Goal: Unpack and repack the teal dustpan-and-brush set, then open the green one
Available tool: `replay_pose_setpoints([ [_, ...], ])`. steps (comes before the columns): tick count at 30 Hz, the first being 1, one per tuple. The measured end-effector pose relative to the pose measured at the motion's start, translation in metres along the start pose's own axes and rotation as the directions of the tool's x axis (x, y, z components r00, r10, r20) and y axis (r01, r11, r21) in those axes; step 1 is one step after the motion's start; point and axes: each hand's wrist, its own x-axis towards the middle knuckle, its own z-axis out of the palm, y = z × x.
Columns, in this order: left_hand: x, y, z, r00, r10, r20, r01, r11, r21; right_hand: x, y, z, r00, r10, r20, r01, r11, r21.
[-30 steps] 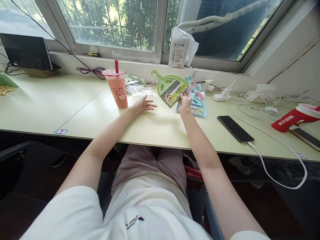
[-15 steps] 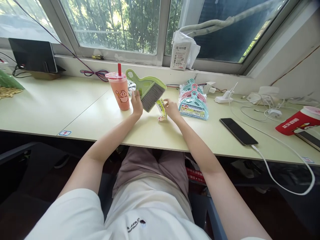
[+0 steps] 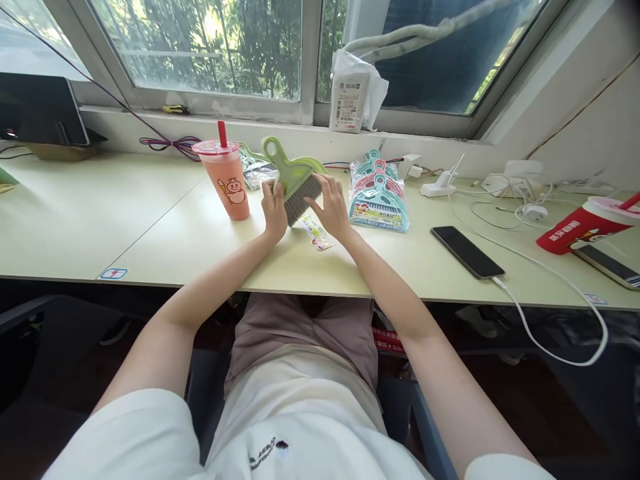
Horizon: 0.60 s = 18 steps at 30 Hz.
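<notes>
A green dustpan (image 3: 304, 167) with a small grey-bristled brush (image 3: 303, 197) nested in it is held up, tilted, over the table. Its looped handle points up and to the left. My left hand (image 3: 274, 212) is closed on its lower left side. At the right edge my right hand (image 3: 332, 207) grips it, thumb in front by the bristles and fingers along the rim. Beneath lies a printed label card (image 3: 317, 233), flat on the tabletop and touched by neither hand.
A pink drink cup (image 3: 231, 185) stands left of my hands, with a wrapped set (image 3: 257, 170) behind. Wrapped dustpan sets (image 3: 379, 200) lie to the right, then a phone (image 3: 467, 252) on a white cable. A red cup (image 3: 583, 228) lies tipped near tangled cords (image 3: 533, 212).
My right hand has let go of the label card, which now lies on the table, and has moved to the dustpan's right edge. The view has shifted slightly.
</notes>
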Motion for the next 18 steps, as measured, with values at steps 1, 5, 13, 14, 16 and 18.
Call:
replay_pose_setpoints([
  [1, -0.004, 0.002, 0.001, 0.997, 0.043, 0.057, -0.044, 0.999, 0.005, -0.001, -0.003, 0.004, 1.000, 0.002, 0.006, -0.002, 1.000, 0.006],
  [5, -0.015, 0.011, 0.002, 0.949, 0.197, 0.248, -0.191, 0.980, -0.046, 0.000, -0.010, 0.012, 0.992, 0.115, -0.054, -0.111, 0.992, 0.063],
  [13, -0.017, 0.039, 0.004, 0.948, -0.121, 0.294, 0.144, 0.988, -0.056, 0.015, 0.007, -0.002, 0.971, 0.200, -0.128, -0.147, 0.928, 0.341],
  [14, -0.017, 0.041, 0.005, 0.948, -0.137, 0.288, 0.165, 0.984, -0.073, 0.016, 0.007, -0.003, 0.973, 0.192, -0.130, -0.128, 0.912, 0.390],
  [16, -0.016, 0.040, 0.007, 0.953, -0.100, 0.285, 0.142, 0.981, -0.131, 0.017, 0.004, -0.007, 0.975, 0.182, -0.125, -0.101, 0.872, 0.479],
  [18, -0.010, 0.035, 0.006, 0.976, -0.036, 0.214, 0.078, 0.979, -0.189, 0.017, 0.000, -0.013, 0.970, 0.220, -0.106, -0.125, 0.819, 0.561],
])
